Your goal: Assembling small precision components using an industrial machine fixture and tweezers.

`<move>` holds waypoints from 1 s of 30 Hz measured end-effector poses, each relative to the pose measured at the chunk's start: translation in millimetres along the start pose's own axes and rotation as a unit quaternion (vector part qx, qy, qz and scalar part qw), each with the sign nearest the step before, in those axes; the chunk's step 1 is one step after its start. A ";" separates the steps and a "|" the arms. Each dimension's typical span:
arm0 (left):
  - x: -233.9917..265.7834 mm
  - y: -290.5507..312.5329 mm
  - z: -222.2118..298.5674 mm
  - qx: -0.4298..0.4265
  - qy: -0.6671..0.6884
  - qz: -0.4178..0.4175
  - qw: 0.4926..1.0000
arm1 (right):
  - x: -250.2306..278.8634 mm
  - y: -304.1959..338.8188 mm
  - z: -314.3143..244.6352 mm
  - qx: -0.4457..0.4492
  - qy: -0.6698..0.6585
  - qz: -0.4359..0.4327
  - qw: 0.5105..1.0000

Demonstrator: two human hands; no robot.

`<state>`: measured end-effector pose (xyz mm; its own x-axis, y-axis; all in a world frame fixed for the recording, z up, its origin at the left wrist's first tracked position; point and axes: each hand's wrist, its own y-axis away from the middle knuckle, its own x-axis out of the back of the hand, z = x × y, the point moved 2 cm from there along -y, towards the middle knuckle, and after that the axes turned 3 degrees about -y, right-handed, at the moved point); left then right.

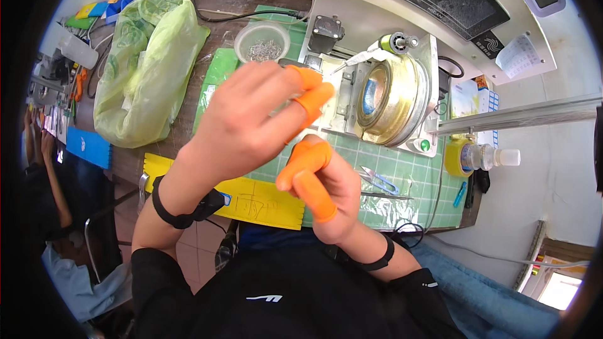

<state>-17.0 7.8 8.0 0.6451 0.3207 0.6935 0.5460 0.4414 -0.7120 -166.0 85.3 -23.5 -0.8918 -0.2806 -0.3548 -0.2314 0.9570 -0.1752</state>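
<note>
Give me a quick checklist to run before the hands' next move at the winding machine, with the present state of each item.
1. Orange finger cots on left hand fingertips: ok.
2. Cots on right hand: ok.
3. Something held between the fingers: cannot tell.
4. Brass-coloured round fixture on the machine unobstructed by the hands: ok.
5. Small snips on the green cutting mat, within sight: ok.
6. Bowl of small metal parts upright behind the left hand: ok.

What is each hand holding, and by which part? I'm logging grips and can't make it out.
It cannot be told. The left hand and right hand, with orange finger covers, are raised with fingertips pinched, but nothing shows in either grip.
</note>
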 end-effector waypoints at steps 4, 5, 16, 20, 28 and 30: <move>-11.7 -13.0 21.5 -0.019 -0.011 -0.057 0.998 | 7.0 7.4 -10.5 0.119 0.178 -0.063 0.975; -19.1 -12.6 23.7 0.008 0.010 -0.051 0.999 | 8.2 11.0 -12.1 0.120 0.177 -0.065 0.975; -8.9 5.3 32.7 0.132 -0.004 -0.179 0.975 | 38.4 34.0 -16.8 0.032 0.116 0.024 0.992; -4.1 -9.5 36.6 0.065 -0.037 -0.141 0.987 | 35.1 25.2 -3.2 -0.049 0.060 0.047 0.996; 3.2 -16.2 17.0 0.106 0.035 -0.133 0.985 | 41.6 21.1 5.2 -0.068 0.055 0.035 0.996; 9.1 -19.4 21.3 0.098 0.007 -0.192 0.976 | 44.4 15.5 5.5 -0.064 0.041 0.024 0.997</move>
<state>-33.1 20.1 30.5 0.4214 0.0883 0.9025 0.6374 0.6790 -0.3641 -207.0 87.3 -47.0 -0.9305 -0.2321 -0.2832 -0.2307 0.9723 -0.0387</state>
